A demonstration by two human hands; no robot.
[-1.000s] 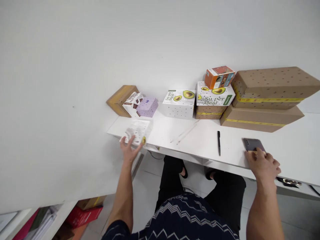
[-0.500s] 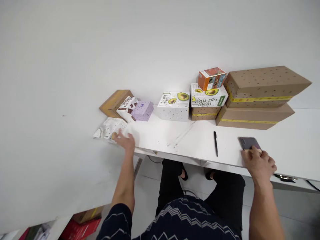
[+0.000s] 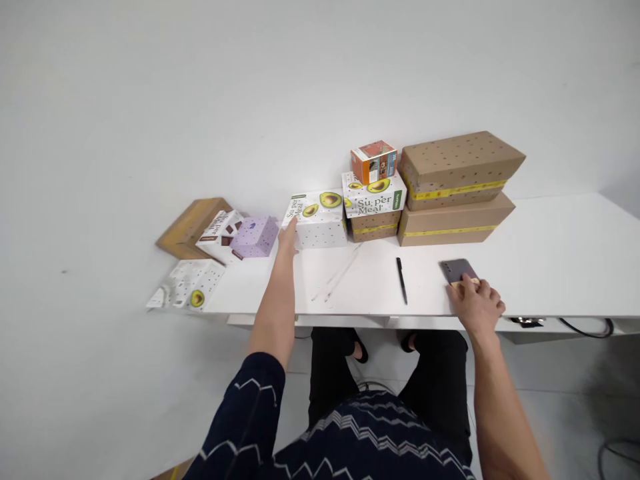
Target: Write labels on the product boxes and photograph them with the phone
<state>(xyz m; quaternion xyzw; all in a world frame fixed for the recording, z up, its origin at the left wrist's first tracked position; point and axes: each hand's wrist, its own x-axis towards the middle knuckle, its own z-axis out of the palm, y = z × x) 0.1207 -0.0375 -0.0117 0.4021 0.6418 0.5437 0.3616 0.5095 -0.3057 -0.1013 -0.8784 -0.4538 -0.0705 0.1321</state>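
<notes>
My left hand [image 3: 287, 239] is at the left end of a white Su.per Meal box [image 3: 323, 232] with avocado pictures. One finger stretches up along its edge and the thumb is low by its front; the other fingers are mostly hidden. On the right, my right hand [image 3: 477, 301] rests with bent, spread fingers over the near end of a grey phone [image 3: 457, 268], which lies flat and has a pale yellow strip. Between the hands lies a black pen [image 3: 402, 281].
Left on the white table [image 3: 560, 267] are a lilac box [image 3: 256, 239], a chocolate-print box [image 3: 220, 235], a brown carton [image 3: 187, 227] and an avocado-print box [image 3: 193, 283]. An orange box [image 3: 374, 163] tops a stack beside two large brown cartons [image 3: 450, 227].
My left hand has moved right, from the avocado-print box at the table's left end to the Su.per Meal box. My right hand stays at the phone. The camera view has shifted.
</notes>
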